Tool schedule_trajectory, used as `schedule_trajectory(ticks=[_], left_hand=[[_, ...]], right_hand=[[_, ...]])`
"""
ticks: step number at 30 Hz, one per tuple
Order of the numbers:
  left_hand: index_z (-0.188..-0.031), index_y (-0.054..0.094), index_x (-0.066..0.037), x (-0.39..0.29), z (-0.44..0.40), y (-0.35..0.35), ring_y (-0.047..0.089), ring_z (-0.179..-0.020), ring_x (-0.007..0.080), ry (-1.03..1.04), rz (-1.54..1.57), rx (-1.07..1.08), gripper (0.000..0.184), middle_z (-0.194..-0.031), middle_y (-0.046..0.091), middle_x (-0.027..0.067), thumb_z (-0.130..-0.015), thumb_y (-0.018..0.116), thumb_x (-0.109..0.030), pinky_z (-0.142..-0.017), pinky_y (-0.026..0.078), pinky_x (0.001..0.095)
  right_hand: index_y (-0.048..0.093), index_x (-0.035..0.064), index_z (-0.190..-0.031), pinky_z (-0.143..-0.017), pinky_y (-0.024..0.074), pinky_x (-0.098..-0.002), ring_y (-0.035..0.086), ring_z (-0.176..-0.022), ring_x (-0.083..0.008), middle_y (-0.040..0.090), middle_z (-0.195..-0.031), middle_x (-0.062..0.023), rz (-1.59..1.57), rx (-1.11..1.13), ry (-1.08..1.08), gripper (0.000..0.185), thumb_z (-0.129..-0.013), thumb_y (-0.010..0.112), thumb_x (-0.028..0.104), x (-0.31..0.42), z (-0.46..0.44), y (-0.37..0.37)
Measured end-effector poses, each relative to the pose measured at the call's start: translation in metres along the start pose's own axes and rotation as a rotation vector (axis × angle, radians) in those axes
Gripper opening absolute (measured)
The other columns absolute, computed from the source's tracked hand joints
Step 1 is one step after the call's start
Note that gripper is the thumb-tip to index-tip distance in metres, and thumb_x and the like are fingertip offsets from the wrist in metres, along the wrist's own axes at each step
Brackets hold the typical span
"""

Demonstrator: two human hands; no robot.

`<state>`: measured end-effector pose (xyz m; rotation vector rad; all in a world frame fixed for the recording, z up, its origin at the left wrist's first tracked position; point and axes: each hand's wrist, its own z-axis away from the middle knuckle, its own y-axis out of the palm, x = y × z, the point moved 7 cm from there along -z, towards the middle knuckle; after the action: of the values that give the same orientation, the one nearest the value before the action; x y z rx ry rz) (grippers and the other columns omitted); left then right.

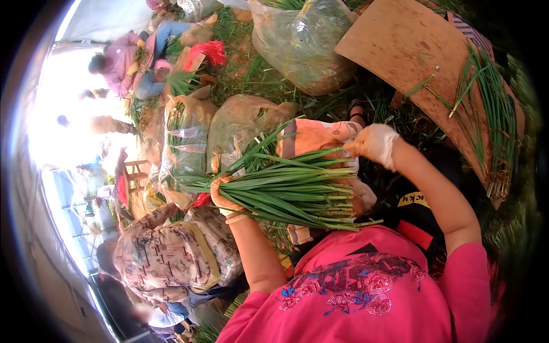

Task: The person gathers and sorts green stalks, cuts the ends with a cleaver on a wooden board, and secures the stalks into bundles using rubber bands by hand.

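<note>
My left hand, in a thin pale glove, is wrapped round the leafy part of a bunch of garlic chives. The long green leaves lie crosswise in front of my body, and their pale cut ends point right. At the upper right of the bunch, my right hand, also in a thin glove, is closed with its fingertips pinched at the end of a stalk. A wooden board slopes at the upper right, with more garlic chives lying along its far edge.
Large clear plastic bags of greens stand ahead, with smaller bags nearer. A person in a patterned jacket sits close on my left. Another person in pink works farther off, by red ties. Loose leaves litter the ground.
</note>
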<state>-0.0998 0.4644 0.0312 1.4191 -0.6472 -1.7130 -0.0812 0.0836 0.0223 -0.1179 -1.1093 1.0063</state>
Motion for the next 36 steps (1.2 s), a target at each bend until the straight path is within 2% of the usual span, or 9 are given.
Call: schedule_trajectory(ticks=[6,12,16,21,23,24,27,32,36], left_hand=[[-0.076,0.052,-0.012,-0.006,0.010,0.045,0.061,-0.078,0.0150,0.117,-0.124,0.142,0.011,-0.080,0.055,0.0004,-0.079,0.062,-0.015,-0.068,0.056,0.0428],[-0.140,0.030,-0.008,-0.012,-0.002,0.029,0.057,-0.071,0.0175,0.155,-0.309,0.090,0.069,-0.075,0.056,0.0059,-0.077,0.059,-0.014,-0.065,0.054,0.0332],[-0.073,0.051,-0.009,-0.017,0.002,0.002,0.056,-0.070,0.0191,0.270,-0.181,-0.145,0.008,-0.076,0.056,0.0068,-0.075,0.057,-0.014,-0.067,0.053,0.0364],[-0.076,0.052,-0.007,-0.013,0.014,-0.024,0.056,-0.069,0.0222,0.251,-0.205,-0.157,0.010,-0.076,0.055,0.0072,-0.077,0.056,-0.016,-0.065,0.053,0.0405],[-0.077,0.053,-0.007,-0.010,0.017,-0.021,0.056,-0.069,0.0228,0.270,-0.228,-0.222,0.011,-0.076,0.055,0.0069,-0.077,0.056,-0.017,-0.065,0.053,0.0413],[-0.136,0.035,-0.006,-0.013,0.008,-0.030,0.060,-0.067,0.0241,0.221,-0.193,-0.100,0.059,-0.078,0.059,0.0059,-0.080,0.053,-0.015,-0.072,0.054,0.0522],[-0.134,0.038,-0.006,-0.018,-0.002,-0.038,0.060,-0.067,0.0242,0.225,-0.190,-0.085,0.056,-0.077,0.059,0.0058,-0.080,0.052,-0.015,-0.073,0.054,0.0524],[-0.128,0.045,-0.006,-0.011,0.015,-0.006,0.062,-0.071,0.0257,0.235,-0.287,-0.162,0.052,-0.075,0.058,0.0037,-0.077,0.051,-0.015,-0.077,0.052,0.0573],[-0.102,0.063,-0.001,-0.020,0.012,-0.045,0.061,-0.093,0.0250,0.338,-0.377,-0.225,0.032,-0.105,0.063,0.0124,-0.076,0.055,-0.019,-0.079,0.052,0.0380]], right_hand=[[0.068,0.0141,-0.098,-0.073,0.0482,-0.0336,0.063,-0.083,-0.0262,0.066,-0.090,-0.0070,0.318,-0.197,-0.561,0.019,-0.088,0.055,0.023,0.018,-0.034,0.063],[0.066,0.0008,-0.095,-0.069,0.0473,-0.0273,0.058,-0.077,-0.0098,0.062,-0.080,-0.0016,-1.328,-0.104,-0.509,0.022,-0.089,0.053,0.017,0.062,-0.024,0.021],[0.064,-0.0001,-0.097,-0.061,0.0405,-0.0216,0.047,-0.065,-0.0070,0.059,-0.077,-0.0014,-1.416,-0.227,-0.777,0.032,-0.093,0.051,0.029,0.067,0.060,-0.061],[0.064,0.0075,-0.100,-0.067,0.0487,-0.0297,0.060,-0.073,-0.0150,0.062,-0.083,-0.0052,-0.271,-0.645,-0.671,0.022,-0.082,0.053,0.013,0.038,0.083,-0.011],[0.066,0.0106,-0.095,-0.066,0.0498,-0.0352,0.062,-0.076,-0.0251,0.061,-0.079,-0.0086,0.246,-0.385,-0.564,0.020,-0.077,0.058,0.014,0.060,0.076,0.035],[0.067,0.0119,-0.093,-0.066,0.0503,-0.0374,0.063,-0.077,-0.0290,0.060,-0.077,-0.0096,0.422,-0.300,-0.571,0.020,-0.075,0.060,0.016,0.066,0.074,0.056],[0.067,0.0126,-0.092,-0.066,0.0508,-0.0380,0.063,-0.080,-0.0292,0.061,-0.077,-0.0092,0.451,-0.231,-0.781,0.020,-0.075,0.060,0.021,0.076,0.052,0.104],[0.067,0.0056,-0.091,-0.070,0.0500,-0.0338,0.062,-0.079,-0.0243,0.062,-0.085,-0.0096,-0.599,-0.582,-0.872,0.018,-0.081,0.053,0.010,0.100,0.078,0.018],[0.060,0.0014,-0.082,-0.067,0.0440,-0.0275,0.057,-0.074,-0.0138,0.059,-0.079,-0.0058,-1.261,-0.673,-0.561,0.010,-0.083,0.051,0.007,0.050,0.119,-0.047]])
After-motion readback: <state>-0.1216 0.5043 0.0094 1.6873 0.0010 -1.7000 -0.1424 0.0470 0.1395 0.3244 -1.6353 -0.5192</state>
